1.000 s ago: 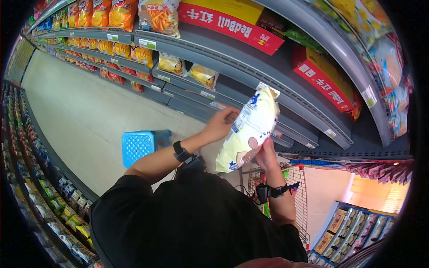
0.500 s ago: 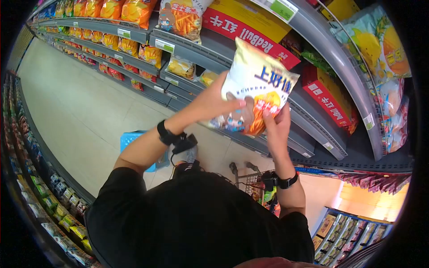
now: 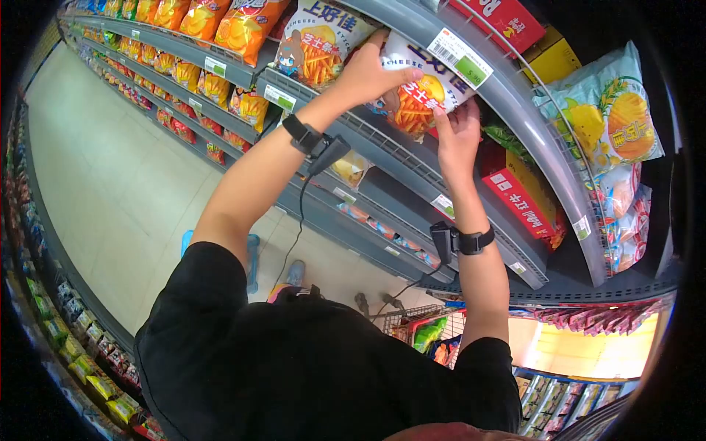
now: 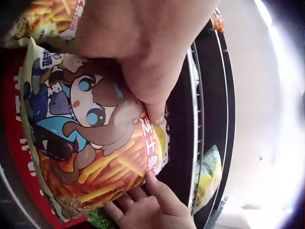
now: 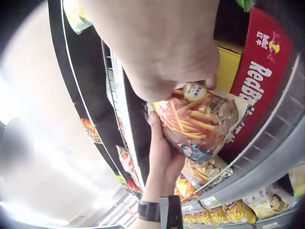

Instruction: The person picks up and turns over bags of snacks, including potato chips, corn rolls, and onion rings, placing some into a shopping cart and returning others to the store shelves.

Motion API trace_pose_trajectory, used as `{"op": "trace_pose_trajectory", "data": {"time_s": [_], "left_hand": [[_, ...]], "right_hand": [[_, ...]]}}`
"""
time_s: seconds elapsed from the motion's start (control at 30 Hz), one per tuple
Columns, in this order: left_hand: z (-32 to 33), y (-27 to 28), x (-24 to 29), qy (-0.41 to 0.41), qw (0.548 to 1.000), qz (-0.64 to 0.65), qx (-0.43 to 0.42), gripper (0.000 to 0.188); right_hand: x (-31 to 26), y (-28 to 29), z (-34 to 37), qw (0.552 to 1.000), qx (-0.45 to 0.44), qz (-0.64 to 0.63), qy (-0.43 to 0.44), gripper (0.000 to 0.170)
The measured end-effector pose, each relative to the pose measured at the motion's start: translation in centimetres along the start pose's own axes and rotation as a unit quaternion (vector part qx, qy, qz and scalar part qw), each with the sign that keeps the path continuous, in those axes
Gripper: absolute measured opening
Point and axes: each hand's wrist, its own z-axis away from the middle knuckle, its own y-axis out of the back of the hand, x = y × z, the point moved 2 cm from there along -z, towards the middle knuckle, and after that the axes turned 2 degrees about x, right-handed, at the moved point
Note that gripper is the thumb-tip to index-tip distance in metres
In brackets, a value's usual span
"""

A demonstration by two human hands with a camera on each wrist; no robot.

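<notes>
Both hands hold a bag of cheese fry snacks (image 3: 419,103), its printed front facing me, at the shelf beside a matching bag (image 3: 320,48). My left hand (image 3: 368,77) grips the bag's left side, with its thumb across the front. At the lower right corner, my right hand (image 3: 460,143) holds the bag, thumb on the front and other fingers behind. The left wrist view shows the cartoon face and fries on the bag (image 4: 90,124). In the right wrist view, the bag's lower part (image 5: 195,119) stands in front of a red drink carton (image 5: 259,67).
A grey shelf edge with a price tag (image 3: 460,57) runs just above the bag. Orange chip bags (image 3: 246,29) line the shelf to the left. Another red carton (image 3: 526,195) sits lower right. A shopping cart (image 3: 393,323) and a blue stool (image 3: 252,264) are near my body.
The bag first turned so its printed front faces me. Both hands then carried it up and forward to the shelf, beside the matching bag.
</notes>
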Motion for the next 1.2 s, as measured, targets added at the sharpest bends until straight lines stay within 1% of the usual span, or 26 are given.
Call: {"op": "trace_pose_trajectory", "data": {"time_s": [0.07, 0.1, 0.17, 0.2, 0.27, 0.3, 0.33, 0.43, 0.47, 0.57, 0.6, 0.63, 0.7, 0.73, 0.77, 0.8, 0.83, 0.87, 0.93, 0.97, 1.0, 1.03, 1.07, 1.1, 1.17, 1.2], "left_hand": [[-1.1, -0.2, -0.7, -0.005, 1.000, -0.014, 0.008, 0.083], [-1.2, -0.6, -1.9, -0.013, 0.999, -0.029, 0.027, 0.082], [-1.4, -1.0, -4.0, -0.033, 0.996, -0.059, 0.064, 0.080], [-0.6, -0.9, -3.6, 0.033, 0.996, -0.072, 0.028, 0.075], [0.2, -1.4, -5.4, 0.055, 0.996, -0.062, 0.022, 0.072], [0.7, -1.4, -5.4, 0.067, 0.996, -0.057, 0.020, 0.070], [1.1, -1.3, -5.3, 0.074, 0.994, -0.080, 0.027, 0.066], [1.4, -0.9, -5.6, 0.096, 0.994, -0.039, 0.019, 0.064], [1.3, -1.0, -6.5, 0.060, 0.996, -0.059, 0.041, 0.061], [1.2, -0.9, -6.6, 0.067, 0.993, -0.087, 0.040, 0.054], [0.8, -1.3, -8.7, -0.010, 0.995, -0.069, 0.066, 0.048], [0.7, -1.2, -8.4, 0.026, 0.994, -0.089, 0.059, 0.043], [1.0, -1.3, -7.8, 0.057, 0.997, 0.019, 0.045, 0.040], [0.8, -1.4, -7.7, 0.007, 0.997, -0.001, 0.073, 0.042], [1.3, -1.5, -7.7, 0.012, 0.997, -0.019, 0.077, 0.045], [1.2, -1.3, -7.7, -0.069, 0.987, -0.090, 0.112, 0.046], [1.3, -1.5, -6.9, -0.150, 0.965, -0.157, 0.146, 0.047], [1.9, -2.1, -6.4, -0.183, 0.958, -0.171, 0.141, 0.047], [3.2, -2.8, -2.0, -0.244, 0.942, -0.192, 0.128, 0.047], [3.4, -3.5, -1.2, -0.274, 0.932, -0.212, 0.105, 0.047], [3.8, -4.1, -0.7, -0.304, 0.921, -0.231, 0.082, 0.047], [4.1, -4.7, -0.2, -0.336, 0.906, -0.252, 0.061, 0.047], [4.1, -5.7, 0.1, -0.331, 0.907, -0.254, 0.052, 0.048], [4.0, -6.3, -0.5, -0.329, 0.898, -0.288, 0.045, 0.049], [3.4, -6.8, -1.9, -0.330, 0.875, -0.352, 0.032, 0.052], [3.3, -6.9, -2.7, -0.304, 0.875, -0.376, 0.029, 0.053]], "right_hand": [[1.2, 0.0, -0.6, 1.000, 0.012, 0.011, 0.007, 0.062], [2.2, 0.3, -0.7, 0.997, 0.014, 0.080, 0.006, 0.060], [3.5, -0.2, -0.5, 0.996, 0.014, 0.065, -0.052, 0.061], [4.3, -0.3, -0.4, 0.997, -0.007, 0.057, -0.050, 0.061], [6.4, -0.2, -0.2, 0.994, -0.017, 0.107, -0.032, 0.059], [6.3, -0.5, -0.1, 0.991, -0.023, 0.133, -0.025, 0.058], [6.2, -0.8, 0.2, 0.993, -0.024, 0.109, -0.023, 0.056], [5.9, -1.5, 0.3, 0.992, -0.028, 0.104, -0.059, 0.057], [6.2, -1.6, 0.2, 0.990, -0.038, 0.128, -0.047, 0.054], [7.3, -1.6, -0.1, 0.984, -0.040, 0.171, -0.035, 0.053], [7.9, -1.5, -0.2, 0.980, -0.039, 0.190, -0.033, 0.052], [8.7, -1.4, -0.2, 0.976, -0.046, 0.208, -0.035, 0.052], [10.2, -0.7, 0.2, 0.966, -0.055, 0.248, -0.044, 0.050], [9.9, -0.7, 0.6, 0.970, -0.036, 0.236, -0.055, 0.047], [9.4, -0.3, 1.4, 0.963, -0.034, 0.254, -0.082, 0.046], [7.0, -0.2, 2.1, 0.956, -0.032, 0.271, -0.109, 0.045], [5.8, 0.3, 2.9, 0.947, -0.030, 0.287, -0.138, 0.044], [6.3, 1.2, 3.9, 0.963, -0.011, 0.248, -0.102, 0.042], [5.0, 3.1, 6.3, 0.981, -0.011, 0.173, -0.086, 0.041], [4.0, 4.2, 8.0, 0.987, -0.012, 0.137, -0.081, 0.040], [3.0, 5.4, 9.7, 0.988, 0.001, 0.097, -0.118, 0.035], [3.1, 7.2, 11.8, 0.986, 0.015, 0.108, -0.123, 0.033], [3.6, 9.4, 14.0, 0.985, 0.029, 0.118, -0.125, 0.031], [3.8, 11.5, 16.1, 0.983, 0.043, 0.127, -0.125, 0.029], [3.2, 15.9, 20.8, 0.961, 0.085, 0.145, -0.219, 0.025], [3.6, 18.5, 23.9, 0.954, 0.121, 0.136, -0.238, 0.024]]}}
